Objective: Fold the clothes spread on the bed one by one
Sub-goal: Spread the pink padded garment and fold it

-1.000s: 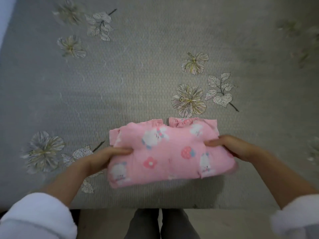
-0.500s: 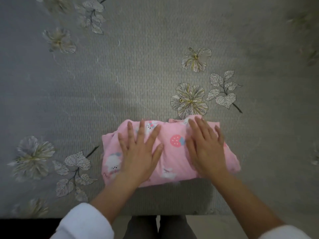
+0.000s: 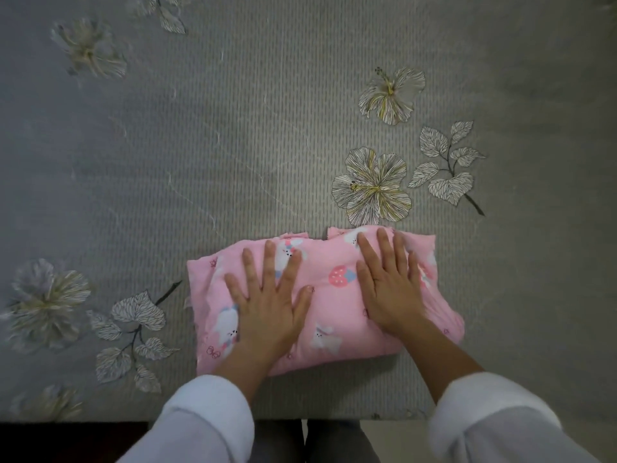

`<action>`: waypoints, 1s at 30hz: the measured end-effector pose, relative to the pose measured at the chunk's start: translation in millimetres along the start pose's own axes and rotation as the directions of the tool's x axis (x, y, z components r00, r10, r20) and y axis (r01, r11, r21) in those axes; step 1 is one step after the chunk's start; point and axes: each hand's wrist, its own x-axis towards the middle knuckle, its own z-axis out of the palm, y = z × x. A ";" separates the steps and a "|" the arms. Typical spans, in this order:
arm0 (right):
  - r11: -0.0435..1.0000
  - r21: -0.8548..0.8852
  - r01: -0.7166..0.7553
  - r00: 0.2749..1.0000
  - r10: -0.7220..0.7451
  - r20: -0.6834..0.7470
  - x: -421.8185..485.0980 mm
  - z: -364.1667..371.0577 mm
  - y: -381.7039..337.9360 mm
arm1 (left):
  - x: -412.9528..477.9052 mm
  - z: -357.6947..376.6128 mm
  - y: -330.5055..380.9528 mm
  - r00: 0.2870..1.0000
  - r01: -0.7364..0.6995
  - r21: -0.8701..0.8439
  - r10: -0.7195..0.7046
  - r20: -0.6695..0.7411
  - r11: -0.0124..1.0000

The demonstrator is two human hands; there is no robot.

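Observation:
A pink garment (image 3: pixel 334 305) printed with white bunnies and strawberries lies folded into a compact rectangle near the front edge of the bed. My left hand (image 3: pixel 267 302) rests flat on its left half, fingers straight and spread. My right hand (image 3: pixel 390 285) presses flat on its right half, fingers straight and pointing away from me. Both palms cover part of the print. White sleeves cover both forearms.
The bed (image 3: pixel 233 145) is covered by a grey ribbed spread with large printed flowers and leaves. Its front edge runs along the bottom of the view, with my legs and the floor below it. No other clothes are in view.
One second ago both hands held the garment's sides by its edges. They then moved on top and now lie flat on it, pressing it down. The garment stays in the same place.

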 end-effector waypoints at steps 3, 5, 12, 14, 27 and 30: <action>0.986 0.155 0.057 0.998 -0.051 -0.041 1.5 -15.7 4.8 | -1.8 -10.3 -4.3 1.000 0.001 -0.026 0.000 0.016 1.000; 0.974 0.227 0.016 0.988 0.019 -0.152 -0.3 -25.9 11.2 | -7.5 -21.8 -16.7 0.997 0.081 -0.069 -0.081 0.003 0.994; 0.595 0.579 -0.558 0.778 0.617 0.115 5.1 -48.7 18.0 | -15.8 -46.3 -52.4 0.847 0.518 -0.464 -0.506 0.162 0.718; 0.492 0.663 -0.563 0.773 0.598 0.212 8.5 -54.9 19.7 | -10.5 -51.8 -53.5 0.785 0.567 -0.612 -0.587 0.197 0.552; 0.388 0.806 -0.446 0.763 0.636 0.115 -125.3 -101.8 33.9 | -63.4 -136.8 -27.2 0.921 0.350 -0.793 -0.336 0.196 0.498; 0.310 0.857 -0.411 0.719 0.689 0.096 -171.4 -116.0 49.5 | -78.2 -160.4 5.5 0.972 0.217 -0.821 -0.196 0.131 0.528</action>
